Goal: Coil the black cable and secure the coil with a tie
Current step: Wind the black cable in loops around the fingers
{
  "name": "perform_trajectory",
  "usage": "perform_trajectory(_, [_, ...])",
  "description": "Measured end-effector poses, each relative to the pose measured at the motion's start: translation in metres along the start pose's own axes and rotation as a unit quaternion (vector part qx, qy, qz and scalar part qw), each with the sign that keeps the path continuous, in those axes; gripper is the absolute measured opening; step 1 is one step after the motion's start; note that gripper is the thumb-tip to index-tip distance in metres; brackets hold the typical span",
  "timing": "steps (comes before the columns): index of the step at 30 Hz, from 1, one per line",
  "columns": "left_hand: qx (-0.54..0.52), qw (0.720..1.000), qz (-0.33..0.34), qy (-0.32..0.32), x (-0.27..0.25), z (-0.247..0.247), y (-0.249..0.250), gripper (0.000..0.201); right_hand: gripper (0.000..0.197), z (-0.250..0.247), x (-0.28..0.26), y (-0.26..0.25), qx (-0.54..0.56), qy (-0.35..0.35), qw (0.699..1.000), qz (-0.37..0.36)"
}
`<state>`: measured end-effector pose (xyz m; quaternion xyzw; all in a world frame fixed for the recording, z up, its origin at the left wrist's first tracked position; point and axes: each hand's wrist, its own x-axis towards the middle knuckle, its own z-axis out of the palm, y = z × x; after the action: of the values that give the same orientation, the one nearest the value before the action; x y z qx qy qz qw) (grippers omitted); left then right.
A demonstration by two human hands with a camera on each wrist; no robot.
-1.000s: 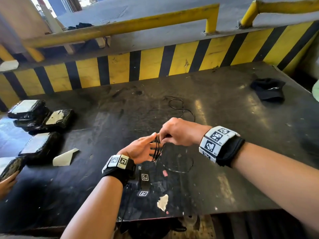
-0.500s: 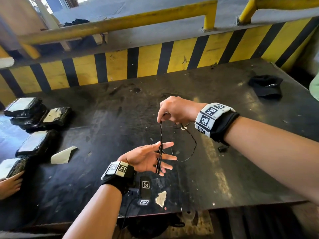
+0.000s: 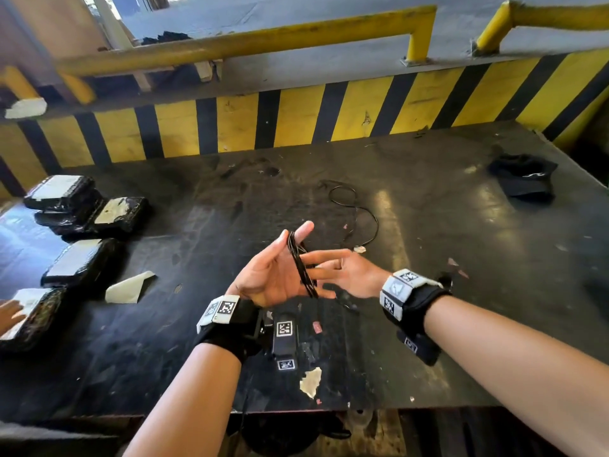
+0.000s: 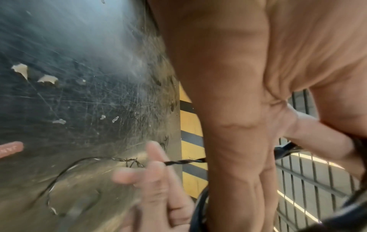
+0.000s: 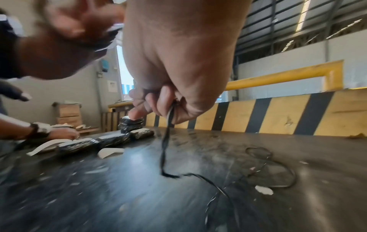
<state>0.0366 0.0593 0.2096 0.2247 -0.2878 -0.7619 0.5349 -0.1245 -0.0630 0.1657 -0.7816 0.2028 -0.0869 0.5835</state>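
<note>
My left hand (image 3: 273, 278) is held palm up over the dark table (image 3: 428, 291), fingers straight. Several loops of the thin black cable (image 3: 300, 263) are wound round it, from the fingertips down to the heel of the palm. My right hand (image 3: 342, 272) is close on its right, and in the right wrist view its fingers (image 5: 158, 103) pinch the cable (image 5: 165, 141). From there the cable drops to the table. The loose rest of the cable (image 3: 357, 209) lies in curls farther back, with a small white tag (image 3: 360, 249) near it. No tie is visible.
Several black wrapped packs (image 3: 89, 209) lie at the left, where another person's hand (image 3: 10, 313) touches one. A white paper scrap (image 3: 130, 288) lies near them, a black cap (image 3: 524, 178) at the far right. A yellow-and-black striped wall (image 3: 296, 120) closes the back. A marker-tagged device (image 3: 285, 334) lies near the front edge.
My right hand rose and pulled a length of cable up, then came back down beside the left hand. The left hand has tilted its fingers upward with the loops still on it.
</note>
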Motion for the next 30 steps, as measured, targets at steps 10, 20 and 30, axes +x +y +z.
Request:
perform_trajectory(10, [0.084,0.986,0.037,0.141,0.006,-0.04,0.011,0.051,0.031,0.036,-0.011,-0.014,-0.286,-0.091,0.952,0.057])
perform_trajectory(20, [0.152,0.956,-0.043,0.249,-0.003,-0.067,-0.002,0.049,0.025,0.011,-0.01,-0.078,-0.493,-0.054,0.868,-0.008])
perform_trajectory(30, [0.146,0.962,-0.126,0.192,-0.005,-0.059,-0.022,0.063,0.015,-0.041,0.021,-0.113,-0.511,0.056,0.857,-0.035])
